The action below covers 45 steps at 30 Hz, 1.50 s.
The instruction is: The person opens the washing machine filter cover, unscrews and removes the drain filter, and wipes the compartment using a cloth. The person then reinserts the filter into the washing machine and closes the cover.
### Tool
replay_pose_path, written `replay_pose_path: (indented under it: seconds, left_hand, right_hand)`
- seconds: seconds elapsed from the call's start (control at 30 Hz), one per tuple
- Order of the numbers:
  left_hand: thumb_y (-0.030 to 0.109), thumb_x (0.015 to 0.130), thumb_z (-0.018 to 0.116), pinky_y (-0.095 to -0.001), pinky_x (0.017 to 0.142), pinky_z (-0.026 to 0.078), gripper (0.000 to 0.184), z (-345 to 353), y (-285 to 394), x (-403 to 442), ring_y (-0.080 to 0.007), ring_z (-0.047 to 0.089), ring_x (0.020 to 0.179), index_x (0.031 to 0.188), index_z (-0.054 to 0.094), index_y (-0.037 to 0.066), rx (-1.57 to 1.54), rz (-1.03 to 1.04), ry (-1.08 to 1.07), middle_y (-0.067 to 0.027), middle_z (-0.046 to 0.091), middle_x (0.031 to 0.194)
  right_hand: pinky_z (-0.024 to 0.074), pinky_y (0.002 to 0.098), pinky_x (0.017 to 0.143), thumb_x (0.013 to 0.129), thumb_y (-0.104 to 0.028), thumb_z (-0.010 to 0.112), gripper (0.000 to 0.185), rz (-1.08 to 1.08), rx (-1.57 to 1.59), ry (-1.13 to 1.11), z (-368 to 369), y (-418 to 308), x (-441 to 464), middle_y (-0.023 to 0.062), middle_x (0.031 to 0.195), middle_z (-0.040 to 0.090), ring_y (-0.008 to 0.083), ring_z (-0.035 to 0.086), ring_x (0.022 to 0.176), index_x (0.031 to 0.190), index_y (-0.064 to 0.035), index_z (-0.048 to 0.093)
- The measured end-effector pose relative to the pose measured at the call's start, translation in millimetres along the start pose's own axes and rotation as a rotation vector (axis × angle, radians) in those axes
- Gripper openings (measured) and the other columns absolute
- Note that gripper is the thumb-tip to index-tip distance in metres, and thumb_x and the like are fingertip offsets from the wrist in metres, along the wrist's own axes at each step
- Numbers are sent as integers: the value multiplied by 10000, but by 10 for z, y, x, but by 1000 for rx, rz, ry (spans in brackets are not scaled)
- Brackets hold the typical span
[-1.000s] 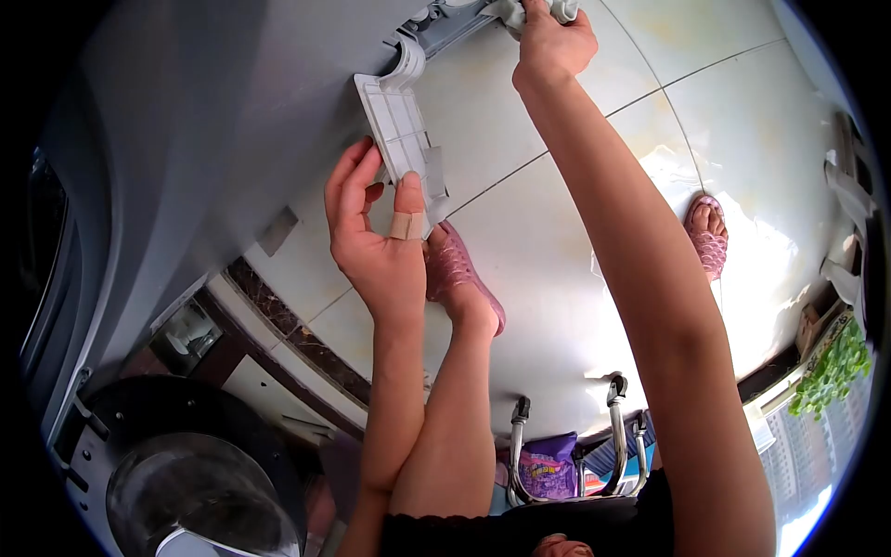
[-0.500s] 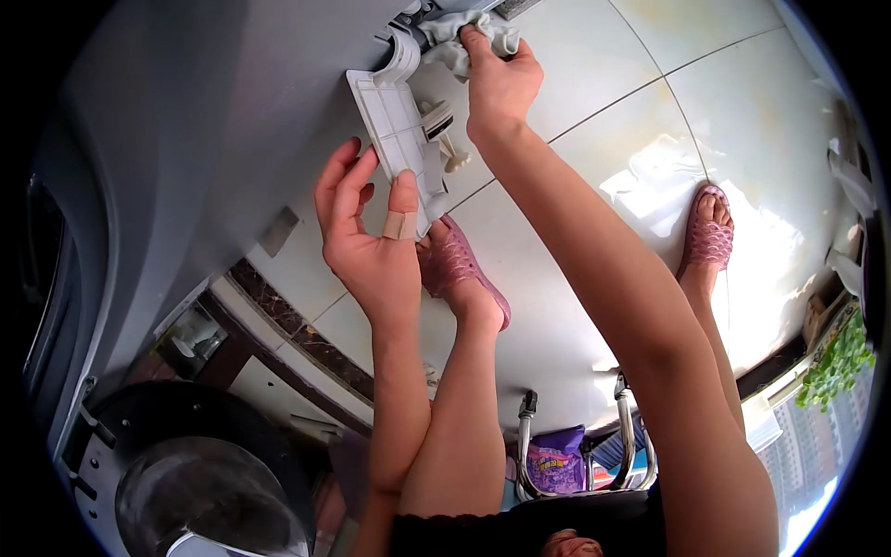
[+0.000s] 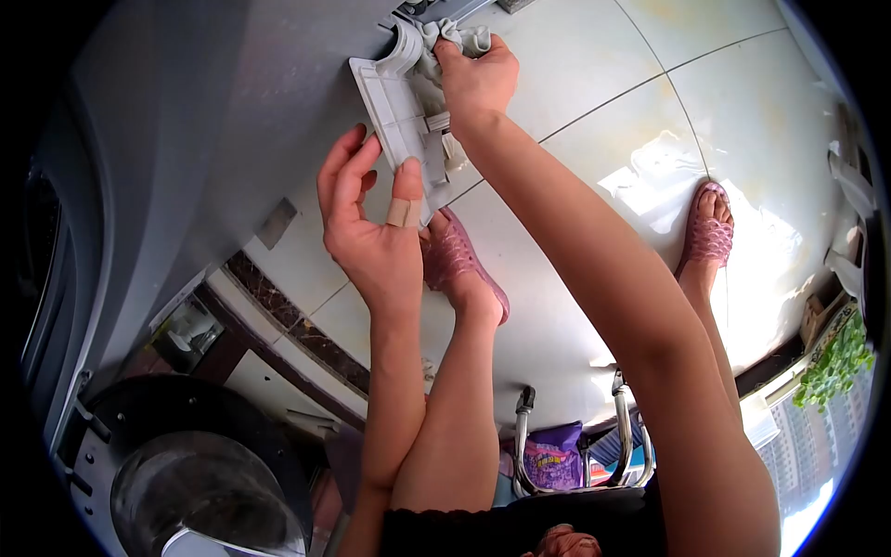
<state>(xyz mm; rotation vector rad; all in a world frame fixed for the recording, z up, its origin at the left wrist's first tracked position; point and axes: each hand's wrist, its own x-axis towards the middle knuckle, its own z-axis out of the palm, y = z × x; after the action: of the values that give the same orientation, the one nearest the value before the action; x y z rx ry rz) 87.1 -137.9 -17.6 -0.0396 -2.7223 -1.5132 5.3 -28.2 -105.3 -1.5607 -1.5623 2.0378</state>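
A pale plastic cover panel (image 3: pixel 397 111) with a ribbed inner side and a curved end hangs out at the lower edge of the grey washing machine (image 3: pixel 232 93). My left hand (image 3: pixel 371 232) pinches its near end between thumb and fingers; a beige plaster (image 3: pixel 403 213) wraps the thumb. Past the curved end, my right hand (image 3: pixel 480 82) is closed on a crumpled light-grey cloth (image 3: pixel 473 39), pressed against the opening by the machine's base. My right hand and the cloth partly hide that opening.
Below me are white floor tiles (image 3: pixel 594 186) and my feet in pink sandals (image 3: pixel 461 260). The machine's round door (image 3: pixel 200 492) stands out at the lower left. A metal-legged stool (image 3: pixel 522 436) and a purple packet (image 3: pixel 554 459) are beneath me. A green plant (image 3: pixel 831 362) is at right.
My right hand and the cloth have moved left, closer to the panel's curved end and the machine. My left hand keeps its hold on the panel, almost in the same place.
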Motion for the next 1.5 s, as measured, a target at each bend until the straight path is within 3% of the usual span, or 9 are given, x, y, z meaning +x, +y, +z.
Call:
replay_pose_path:
  seconds: [0.47, 0.53, 0.73, 1.0, 1.23, 1.27, 1.3, 1.43, 1.5]
  left_hand:
    - [122, 859, 756, -349, 931, 455, 327, -18, 44, -24, -202, 562, 1138, 1156, 676, 12, 66, -37, 21, -90, 569, 1320]
    - [125, 857, 759, -349, 931, 455, 326, -27, 52, -22, -202, 561, 1139, 1152, 678, 11, 61, -43, 23, -92, 569, 1320]
    - [114, 856, 758, -339, 934, 455, 323, -7, 37, -2, -205, 561, 1137, 1147, 678, -2, 28, -41, 12, -100, 564, 1326]
    - [92, 859, 746, -340, 937, 458, 310, 12, 56, -5, -213, 568, 1146, 1144, 676, -8, 52, -31, 24, -102, 569, 1321]
    - [95, 856, 744, -337, 946, 453, 297, 55, 104, -23, -194, 566, 1135, 1127, 683, -11, 78, -82, 46, -90, 566, 1332]
    - [95, 856, 744, -335, 949, 450, 295, 67, 99, -11, -192, 565, 1136, 1125, 684, -10, 68, -90, 53, -89, 564, 1336]
    - [95, 855, 743, -333, 952, 447, 293, 55, 106, -9, -191, 564, 1137, 1123, 685, -9, 64, -103, 64, -87, 562, 1340]
    - [79, 849, 746, -329, 967, 433, 305, 56, 100, 5, -174, 550, 1152, 1134, 681, -7, 17, -95, 50, -86, 551, 1354]
    - [75, 849, 746, -329, 966, 434, 307, 64, 93, -1, -171, 549, 1156, 1138, 680, -3, 8, -96, 51, -89, 552, 1353]
  right_hand:
    - [524, 384, 610, 785, -147, 723, 183, -712, -508, -126, -429, -193, 474, 156, 727, 699, 262, 673, 628, 883, -4, 666]
    - [541, 428, 669, 767, -190, 720, 245, -595, -241, -51, -553, -348, 619, 212, 750, 688, 373, 690, 731, 890, 13, 661]
    - [525, 417, 661, 769, -178, 722, 188, -620, -260, 170, -385, -315, 565, 164, 745, 692, 337, 675, 692, 866, -31, 658]
    - [506, 438, 740, 736, -169, 780, 259, -424, -359, -175, -206, 1, 149, 74, 936, 674, 321, 656, 855, 938, -77, 645]
    - [527, 392, 725, 778, -222, 750, 269, -1173, -966, -210, -555, -256, 640, 46, 945, 706, 265, 667, 835, 1016, -124, 674]
    - [521, 348, 684, 788, -207, 759, 216, -729, -903, -157, -721, -367, 723, 32, 850, 718, 217, 671, 767, 968, -108, 691]
    - [536, 424, 677, 759, -193, 742, 233, -873, -768, 18, -859, -370, 873, 159, 723, 674, 332, 685, 735, 904, -52, 627]
    - [537, 426, 664, 764, -160, 749, 241, -537, -594, -127, -897, -351, 602, 170, 731, 675, 330, 686, 739, 930, -48, 615]
    - [507, 286, 661, 804, -206, 778, 181, -262, -357, -210, -681, -265, 448, 6, 775, 712, 131, 641, 700, 921, -89, 702]
